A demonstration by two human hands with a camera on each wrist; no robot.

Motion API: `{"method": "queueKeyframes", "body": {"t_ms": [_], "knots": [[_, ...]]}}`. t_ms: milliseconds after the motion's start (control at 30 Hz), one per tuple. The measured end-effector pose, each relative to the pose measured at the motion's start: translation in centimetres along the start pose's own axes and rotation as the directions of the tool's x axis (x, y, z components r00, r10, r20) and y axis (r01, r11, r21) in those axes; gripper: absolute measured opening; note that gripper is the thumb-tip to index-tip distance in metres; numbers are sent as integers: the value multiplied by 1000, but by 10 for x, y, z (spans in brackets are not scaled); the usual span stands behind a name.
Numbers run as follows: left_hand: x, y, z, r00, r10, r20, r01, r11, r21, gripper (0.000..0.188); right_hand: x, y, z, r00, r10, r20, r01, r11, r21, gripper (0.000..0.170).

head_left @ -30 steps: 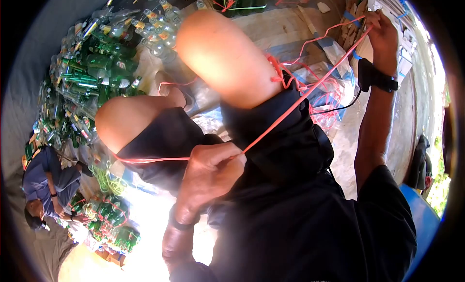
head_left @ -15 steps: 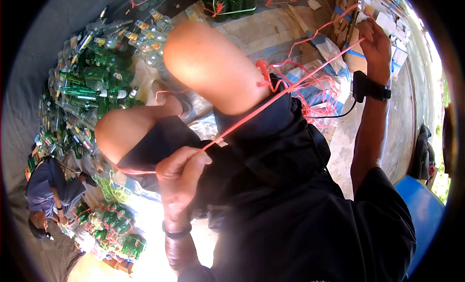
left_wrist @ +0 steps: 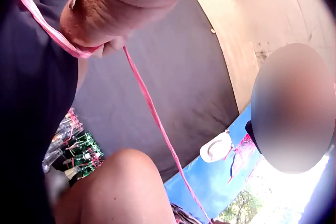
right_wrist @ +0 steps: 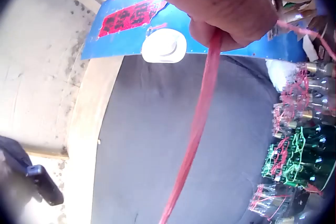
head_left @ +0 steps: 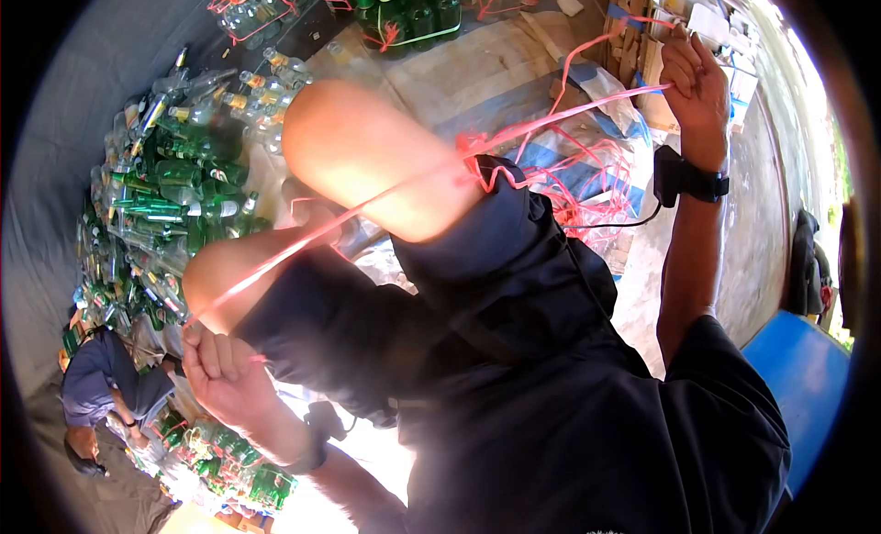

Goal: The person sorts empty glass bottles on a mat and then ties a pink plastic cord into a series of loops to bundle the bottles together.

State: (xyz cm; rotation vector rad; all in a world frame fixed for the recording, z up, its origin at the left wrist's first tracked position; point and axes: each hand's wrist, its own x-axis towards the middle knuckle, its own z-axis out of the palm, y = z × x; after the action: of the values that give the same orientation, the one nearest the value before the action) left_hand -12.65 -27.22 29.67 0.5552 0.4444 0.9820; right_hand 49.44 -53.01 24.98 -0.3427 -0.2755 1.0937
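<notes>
In the head view a pink plastic cord (head_left: 358, 208) is stretched across both bare knees between the two hands. The left hand (head_left: 225, 378), low at the left beside a knee, grips one end; the left wrist view shows the cord (left_wrist: 152, 108) running out of the curled left hand (left_wrist: 126, 8). High at the right, the right hand (head_left: 696, 84) pinches the other part, and the right wrist view shows the cord (right_wrist: 197, 124) coming out beneath the right hand (right_wrist: 220, 3). A loose tangle of cord (head_left: 587, 190) lies beside the nearer thigh.
Many green and clear bottles (head_left: 174, 181) lie heaped at the left. Bundled bottles (head_left: 418, 16) tied with cord stand at the top. Another person (head_left: 101, 387) sits at the lower left. Flattened cardboard (head_left: 652, 57) is stacked at upper right, above a blue surface (head_left: 798, 378).
The left hand has moved down and to the left, away from the lap, lengthening the stretched cord. The right hand has shifted slightly left and still holds the cord.
</notes>
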Motion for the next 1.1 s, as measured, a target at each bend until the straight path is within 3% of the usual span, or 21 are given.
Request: {"method": "queueKeyframes", "body": {"t_ms": [33, 67, 133, 200, 267, 333, 433, 500, 533, 567, 600, 633, 700, 733, 767, 833, 900, 967, 1033, 1100], "knots": [[2, -2, 6, 1000, -1, 3, 1, 1000, 1, 21, 1, 7, 10, 995, 1, 98, 0, 1000, -11, 28], [3, -8, 17, 999, 48, 4, -48, 998, 35, 19, 1, 20, 27, 995, -4, 98, 5, 1000, -11, 28], [5, -25, 47, 996, 93, 8, -94, 993, 71, 18, -2, 60, 76, 972, -118, 203, 145, 981, -127, 28], [6, -57, 85, 975, 200, -95, -160, 933, 324, 22, -4, 97, 122, 963, 21, 268, 31, 982, -187, 28], [12, -87, 108, 991, 47, 123, -92, 913, 397, 33, -15, 159, 157, 970, -177, 169, 217, 941, -259, 28], [15, -117, 122, 960, -68, 270, -63, 892, 448, 50, -14, 196, 168, 970, -101, 221, 156, 957, -246, 28], [1, -157, 144, 966, -117, 233, -54, 785, 617, 44, -12, 234, 180, 916, 138, 377, -52, 972, -229, 32], [-4, -163, 146, 949, -235, 212, 22, 717, 696, 38, -12, 247, 196, 971, 88, 224, -2, 933, -360, 36], [-4, -158, 150, 941, -319, 115, 142, 678, 721, 34, -11, 247, 193, 970, 93, 224, -7, 934, -356, 36], [-3, -152, 154, 918, -397, 16, 259, 629, 733, 32, -8, 245, 186, 971, 137, 198, -85, 964, -253, 35], [2, -152, 140, 926, -361, 112, 153, 630, 761, 29, -4, 240, 178, 967, 183, 175, -158, 977, -146, 34], [1, -143, 127, 930, -350, 111, 148, 635, 759, 18, -1, 229, 168, 967, 204, 152, -201, 979, -33, 31], [-1, -127, 109, 955, -292, 53, 213, 799, 562, 17, 11, 196, 145, 968, 230, 95, -240, 966, 101, 35], [-2, -119, 105, 960, -259, -103, 278, 861, 427, 18, 12, 182, 151, 985, 165, -55, -158, 981, 113, 33], [2, -111, 101, 976, -218, -7, 198, 871, 449, 21, 12, 169, 155, 974, 96, -205, -75, 991, 111, 32], [6, -87, 69, 966, -254, 40, 246, 959, 139, 18, 13, 144, 136, 987, 82, -135, -63, 988, 143, 32], [7, -61, 52, 986, -168, 15, 165, 980, 112, 15, 17, 115, 110, 996, 65, -67, -53, 983, 177, 32], [9, -41, 47, 988, -138, 69, 132, 988, 85, 13, 16, 87, 85, 987, 88, 132, -93, 995, 25, 25], [13, -19, 29, 997, -15, 73, 20, 997, -76, 13, 11, 77, 75, 995, 17, 101, -20, 999, 31, 23], [18, -10, 28, 988, -16, 154, 33, 994, -108, 15, 9, 76, 79, 996, -31, 80, 30, 999, 12, 23]]}}
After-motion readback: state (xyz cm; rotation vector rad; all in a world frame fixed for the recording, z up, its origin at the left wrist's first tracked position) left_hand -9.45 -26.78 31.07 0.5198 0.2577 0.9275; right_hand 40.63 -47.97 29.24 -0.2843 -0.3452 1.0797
